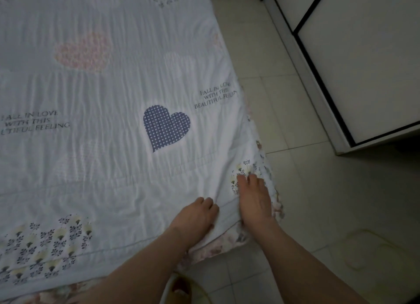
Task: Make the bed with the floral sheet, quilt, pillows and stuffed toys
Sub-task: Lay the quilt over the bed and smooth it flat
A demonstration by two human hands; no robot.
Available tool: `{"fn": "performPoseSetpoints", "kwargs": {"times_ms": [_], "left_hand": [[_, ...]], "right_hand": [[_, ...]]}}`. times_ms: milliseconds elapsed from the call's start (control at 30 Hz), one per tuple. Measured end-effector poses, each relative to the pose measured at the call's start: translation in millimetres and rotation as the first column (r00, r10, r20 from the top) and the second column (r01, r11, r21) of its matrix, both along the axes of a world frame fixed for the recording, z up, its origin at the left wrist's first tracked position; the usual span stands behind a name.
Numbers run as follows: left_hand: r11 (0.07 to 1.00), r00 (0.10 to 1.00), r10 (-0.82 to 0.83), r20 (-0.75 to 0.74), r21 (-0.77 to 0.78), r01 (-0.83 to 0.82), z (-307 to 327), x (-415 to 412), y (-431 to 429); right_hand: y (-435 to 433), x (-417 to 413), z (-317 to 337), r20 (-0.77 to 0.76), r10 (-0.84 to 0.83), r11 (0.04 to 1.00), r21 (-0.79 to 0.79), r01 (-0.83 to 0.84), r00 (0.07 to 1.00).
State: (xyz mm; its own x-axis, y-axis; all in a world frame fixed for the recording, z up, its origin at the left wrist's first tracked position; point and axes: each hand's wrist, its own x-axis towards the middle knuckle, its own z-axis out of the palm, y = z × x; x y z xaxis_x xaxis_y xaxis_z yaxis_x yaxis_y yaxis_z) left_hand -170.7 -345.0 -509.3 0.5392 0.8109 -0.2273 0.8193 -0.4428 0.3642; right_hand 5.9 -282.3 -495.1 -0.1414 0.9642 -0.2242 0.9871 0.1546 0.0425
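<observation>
Corner of the bed, seen from above. Nearest the viewer, a slippered foot (181,290) stands on the tiled floor (295,190) just beside the bed's corner. Both forearms reach forward over that corner.

The left hand (196,215) lies on the quilt (113,94) near its hem, fingers bent down into the cloth at a shallow fold. Whether its grip has closed on the fold cannot be told. The right hand (254,201), just beside it and nearer the bed's right edge, lies flat with fingers straight, pressing the quilt's corner. Its grip is fully open and holds nothing.

The floral sheet (229,237) shows only as a narrow band below the quilt's hem and along the right edge, so the quilt covers it. From the hands the quilt runs forward and to the left, printed with hearts and lettering and finely wrinkled; its long axis appears to run away from the viewer.

The corner to be squared lies under the right hand, the nearer of the two. Smoothing would probably proceed outward from there. Pillows and stuffed toys are out of view. Beyond the floor, at right, stands a pale cabinet (363,65).
</observation>
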Motion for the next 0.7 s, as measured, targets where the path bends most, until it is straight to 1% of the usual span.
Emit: {"fn": "performPoseSetpoints", "kwargs": {"times_ms": [67,100,167,200,300,367,400,433,500,534,600,667,700], "left_hand": [[0.999,0.999,-0.034,-0.004,0.009,0.034,1.5,19.6,10.7],[1.0,1.0,-0.019,-0.006,-0.008,0.019,1.7,28.3,13.2],[0.995,0.997,0.018,-0.077,-0.098,-0.025,-2.9,39.4,15.1],[0.993,0.993,0.013,-0.119,-0.115,-0.027,-8.9,47.3,18.4],[0.995,0.982,-0.05,-0.185,-0.097,0.033,-17.8,54.9,22.7],[0.988,0.979,-0.136,-0.153,-0.099,0.122,-21.4,55.8,24.2],[0.982,0.977,-0.17,-0.129,-0.108,0.157,-21.2,55.8,24.8],[0.977,0.976,-0.194,-0.095,-0.109,0.184,-20.6,60.9,24.3],[0.976,0.981,-0.19,-0.039,-0.119,0.184,-20.7,68.3,18.5],[0.973,0.982,-0.189,-0.027,-0.139,0.183,-20.3,76.1,16.0],[0.966,0.979,-0.201,-0.028,-0.171,0.194,-20.7,89.6,11.9],[0.952,0.972,-0.232,-0.036,-0.213,0.219,-19.6,99.1,10.1],[0.945,0.971,-0.238,-0.034,-0.237,0.224,-21.3,102.2,8.8]], "right_hand": [[18.0,16.2,-4.5,0.04,-0.074,0.997,-0.03,0.075,0.996],[24.4,24.1,-8.9,0.052,-0.116,0.992,-0.038,0.118,0.992],[33.7,32.9,-15.5,0.084,-0.183,0.978,-0.086,0.19,0.98],[38.5,38.7,-20.9,0.087,-0.219,0.97,-0.092,0.227,0.972],[43.5,45.1,-29.8,0.064,-0.271,0.959,-0.073,0.275,0.961],[41.4,50.4,-33.2,0.019,-0.243,0.97,-0.006,0.243,0.97],[40.5,56.3,-34.3,0.01,-0.228,0.974,0.002,0.228,0.974],[36.8,66.4,-36.5,0.022,-0.226,0.974,-0.014,0.226,0.974],[27.8,80.7,-38.4,0.092,-0.177,0.983,-0.023,0.18,0.98],[22.3,90.5,-38.7,0.122,-0.183,0.982,-0.02,0.186,0.976],[12.0,104.2,-42.1,0.096,-0.199,0.98,0.017,0.198,0.975],[-0.1,117.4,-53.9,0.09,-0.25,0.968,-0.01,0.252,0.964],[-4.1,120.4,-56.3,0.13,-0.264,0.962,-0.033,0.271,0.956]]}}
